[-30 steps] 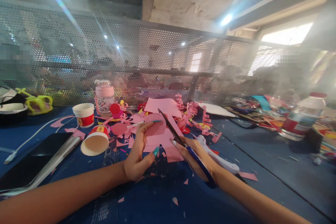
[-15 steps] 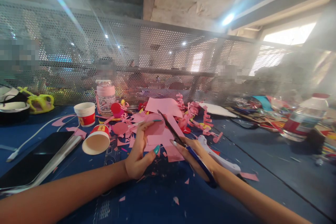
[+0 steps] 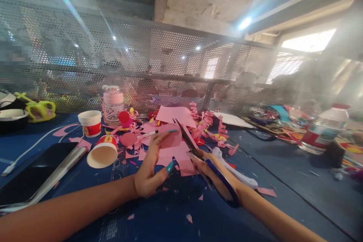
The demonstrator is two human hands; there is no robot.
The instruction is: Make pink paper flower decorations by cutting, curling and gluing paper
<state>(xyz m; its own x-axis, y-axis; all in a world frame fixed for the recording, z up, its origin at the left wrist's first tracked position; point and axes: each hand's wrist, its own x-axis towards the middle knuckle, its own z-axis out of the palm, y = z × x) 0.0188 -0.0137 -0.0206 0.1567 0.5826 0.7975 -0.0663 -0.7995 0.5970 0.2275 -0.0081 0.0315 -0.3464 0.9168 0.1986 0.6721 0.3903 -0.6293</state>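
Left hand (image 3: 149, 172) holds pink disc (image 3: 171, 138); right hand (image 3: 211, 170) works scissors (image 3: 198, 155) (blue-handled).

A round pink paper piece (image 3: 171, 138) stands upright, blue-handled scissors (image 3: 198, 155) at its 3 o'clock, blades open.

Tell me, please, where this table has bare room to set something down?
Bare blue table lies right of the right hand, before the water bottle. Crowded: pink scraps ahead of the left hand, cups and phone left.
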